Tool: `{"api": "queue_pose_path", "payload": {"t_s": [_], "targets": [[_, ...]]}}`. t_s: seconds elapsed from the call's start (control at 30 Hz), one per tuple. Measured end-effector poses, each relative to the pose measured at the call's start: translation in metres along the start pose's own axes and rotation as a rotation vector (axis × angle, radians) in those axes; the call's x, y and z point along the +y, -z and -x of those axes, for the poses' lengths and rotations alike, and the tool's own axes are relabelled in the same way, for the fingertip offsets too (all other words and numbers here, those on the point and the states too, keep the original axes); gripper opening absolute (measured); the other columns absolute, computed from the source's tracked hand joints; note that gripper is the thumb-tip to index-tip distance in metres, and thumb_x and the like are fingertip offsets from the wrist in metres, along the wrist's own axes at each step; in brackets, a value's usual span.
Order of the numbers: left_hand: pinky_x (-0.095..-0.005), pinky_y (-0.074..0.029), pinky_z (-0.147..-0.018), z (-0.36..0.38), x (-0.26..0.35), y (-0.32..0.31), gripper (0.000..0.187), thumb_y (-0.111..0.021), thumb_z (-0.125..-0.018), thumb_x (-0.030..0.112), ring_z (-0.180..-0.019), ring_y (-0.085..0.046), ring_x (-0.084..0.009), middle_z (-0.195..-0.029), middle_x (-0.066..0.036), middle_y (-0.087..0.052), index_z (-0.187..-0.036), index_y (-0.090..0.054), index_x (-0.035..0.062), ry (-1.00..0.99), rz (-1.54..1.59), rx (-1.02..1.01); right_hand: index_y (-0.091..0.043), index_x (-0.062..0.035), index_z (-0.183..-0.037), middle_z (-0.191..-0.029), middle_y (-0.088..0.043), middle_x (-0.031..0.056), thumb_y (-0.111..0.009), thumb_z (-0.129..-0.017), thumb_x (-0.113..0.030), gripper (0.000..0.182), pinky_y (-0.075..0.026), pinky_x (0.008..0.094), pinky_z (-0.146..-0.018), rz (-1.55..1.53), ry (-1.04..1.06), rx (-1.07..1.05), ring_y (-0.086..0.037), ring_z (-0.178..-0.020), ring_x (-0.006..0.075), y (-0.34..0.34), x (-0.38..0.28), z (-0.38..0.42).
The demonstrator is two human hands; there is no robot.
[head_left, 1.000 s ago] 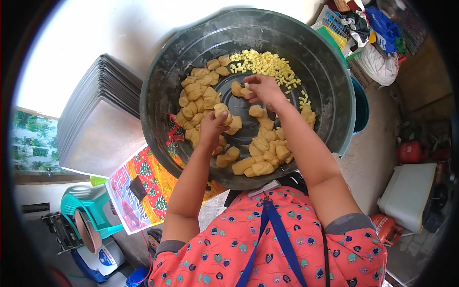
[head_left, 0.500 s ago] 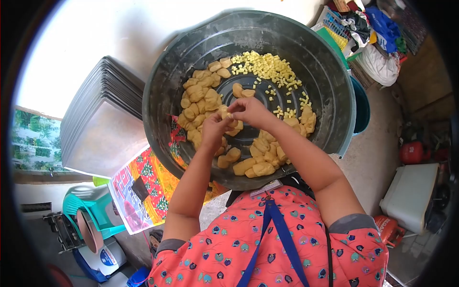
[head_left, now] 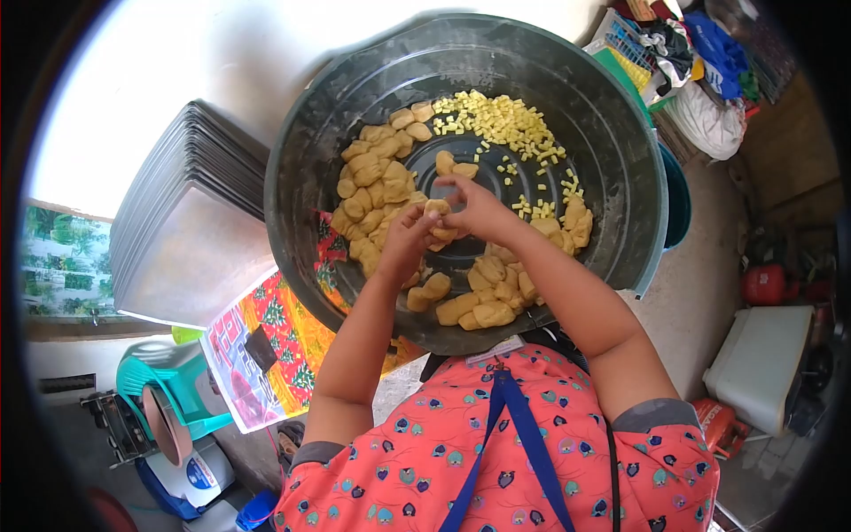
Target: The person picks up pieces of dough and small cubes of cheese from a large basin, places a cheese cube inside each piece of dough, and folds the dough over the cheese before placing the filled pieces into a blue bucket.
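Observation:
A large dark basin (head_left: 612, 222) holds many tan dough pieces (head_left: 381, 168) along its left side and front. Small pale yellow cubes (head_left: 505, 120) are heaped at its far side, with some scattered toward the middle. Over the middle of the basin, my left hand (head_left: 410, 235) and my right hand (head_left: 470, 213) meet around one small dough piece (head_left: 436, 207). Both hands have their fingers closed on it. Just beyond my right hand lie a couple of loose dough pieces (head_left: 454, 166). Whether a cube is inside the held piece is hidden.
A stack of grey trays (head_left: 195, 230) leans left of the basin, above a colourful printed cloth (head_left: 275, 332). A teal plastic chair (head_left: 168, 381) stands lower left. Right of the basin are a green bucket (head_left: 678, 199), a white plastic bag (head_left: 709, 124) and a pale box (head_left: 762, 355).
My fingers have shifted around the dough piece, which now shows more clearly between them. My right hand's fingers have spread a little. The view has moved slightly.

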State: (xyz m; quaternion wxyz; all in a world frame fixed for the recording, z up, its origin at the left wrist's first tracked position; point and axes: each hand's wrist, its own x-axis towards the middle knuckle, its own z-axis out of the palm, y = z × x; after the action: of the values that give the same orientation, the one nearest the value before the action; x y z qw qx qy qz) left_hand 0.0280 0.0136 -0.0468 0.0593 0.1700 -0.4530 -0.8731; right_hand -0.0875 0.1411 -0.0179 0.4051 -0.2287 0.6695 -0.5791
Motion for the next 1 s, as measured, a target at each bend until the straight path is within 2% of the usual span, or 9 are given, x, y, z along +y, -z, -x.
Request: {"api": "queue_pose_path", "payload": {"t_s": [0.1, 0.2, 0.3, 0.4, 0.5, 0.6, 0.8, 0.9, 1.0], "targets": [[-0.028, -0.053, -0.072, 0.002, -0.001, -0.003, 0.024, -0.052, -0.09, 0.007, -0.084, -0.064, -0.0163, -0.099, -0.009, -0.062, -0.112, -0.054, -0.0045, -0.047, -0.17, 0.016, -0.049, -0.0051, -0.124, -0.104, -0.056, 0.0071, -0.066, -0.075, -0.001, 0.053, -0.051, 0.0254, -0.069, 0.114, 0.004, -0.136, -0.059, -0.079, 0.012, 0.003, 0.007, -0.007], [-0.0303, -0.056, -0.07, 0.001, -0.005, 0.003, 0.023, -0.049, -0.09, 0.001, -0.088, -0.063, -0.0164, -0.099, -0.009, -0.063, -0.112, -0.054, -0.0029, -0.133, -0.275, 0.105, -0.042, -0.008, -0.132, -0.102, -0.058, 0.0069, -0.07, -0.076, -0.008, 0.062, -0.053, 0.0306, -0.066, 0.138, 0.149, -0.154, -0.06, -0.077, 0.0145, 0.0, 0.011, -0.008], [-0.0308, -0.055, -0.076, -0.001, -0.011, 0.01, 0.025, -0.048, -0.088, -0.002, -0.095, -0.061, -0.0171, -0.107, -0.012, -0.06, -0.113, -0.055, -0.0024, -0.216, -0.323, 0.112, -0.049, -0.003, -0.124, -0.095, -0.06, 0.0064, -0.071, -0.077, -0.009, 0.051, -0.054, 0.0312, -0.068, -0.359, -0.1, -0.074, -0.061, -0.079, 0.0158, -0.004, 0.002, 0.0], [-0.0316, -0.051, -0.085, -0.007, -0.015, 0.012, 0.031, -0.048, -0.086, -0.002, -0.104, -0.056, -0.0182, -0.116, -0.014, -0.054, -0.117, -0.052, -0.0021, -0.543, -0.72, 0.021, -0.055, 0.0006, -0.114, -0.093, -0.061, 0.0068, -0.069, -0.079, -0.009, 0.038, -0.054, 0.0287, -0.074, -0.356, -0.218, -0.012, -0.061, -0.084, 0.0155, -0.006, 0.004, 0.001], [-0.0316, -0.047, -0.091, 0.006, -0.003, -0.005, 0.037, -0.05, -0.084, -0.001, -0.11, -0.053, -0.0192, -0.122, -0.014, -0.049, -0.12, -0.049, -0.0008, -0.295, -0.342, -0.018, -0.054, 0.0026, -0.113, -0.097, -0.061, 0.0082, -0.069, -0.079, -0.007, 0.038, -0.055, 0.0287, -0.076, -0.262, -0.165, -0.02, -0.061, -0.087, 0.0156, 0.0, 0.004, -0.001], [-0.0306, -0.047, -0.092, 0.015, 0.017, -0.024, 0.038, -0.054, -0.086, 0.003, -0.108, -0.054, -0.0183, -0.12, -0.013, -0.051, -0.123, -0.047, -0.0003, -0.192, 0.178, 0.043, -0.056, 0.004, -0.107, -0.091, -0.061, 0.0087, -0.066, -0.08, -0.001, 0.029, -0.056, 0.0244, -0.069, -0.246, -0.033, -0.002, -0.063, -0.082, 0.0152, 0.004, -0.001, 0.0], [-0.0245, -0.051, -0.07, 0.007, 0.005, -0.004, 0.034, -0.066, -0.084, 0.012, -0.082, -0.062, -0.0121, -0.097, -0.008, -0.062, -0.112, -0.054, -0.004, -0.09, -0.262, 0.044, -0.055, 0.0036, -0.113, -0.101, -0.061, 0.0082, -0.065, -0.083, -0.007, 0.034, -0.053, 0.0235, -0.07, -0.241, -0.01, -0.089, -0.06, -0.089, 0.0125, 0.0, -0.004, 0.006], [-0.0239, -0.05, -0.068, 0.009, 0.004, -0.004, 0.03, -0.066, -0.084, 0.013, -0.073, -0.061, -0.0115, -0.088, -0.006, -0.064, -0.108, -0.057, -0.0027, -0.151, -0.317, 0.059, -0.055, 0.0042, -0.115, -0.1, -0.062, 0.0088, -0.063, -0.085, -0.01, 0.034, -0.053, 0.0234, -0.069, -0.21, 0.024, -0.09, -0.061, -0.084, 0.0116, -0.002, -0.009, 0.013], [-0.0252, -0.05, -0.068, 0.011, 0.002, -0.002, 0.028, -0.065, -0.085, 0.014, -0.075, -0.06, -0.012, -0.093, -0.008, -0.062, -0.108, -0.057, -0.0005, -0.108, -0.346, -0.046, -0.054, 0.0035, -0.116, -0.097, -0.063, 0.0089, -0.063, -0.085, -0.011, 0.035, -0.053, 0.0248, -0.068, -0.054, -0.076, -0.026, -0.061, -0.079, 0.0107, 0.005, -0.027, 0.027]]}}
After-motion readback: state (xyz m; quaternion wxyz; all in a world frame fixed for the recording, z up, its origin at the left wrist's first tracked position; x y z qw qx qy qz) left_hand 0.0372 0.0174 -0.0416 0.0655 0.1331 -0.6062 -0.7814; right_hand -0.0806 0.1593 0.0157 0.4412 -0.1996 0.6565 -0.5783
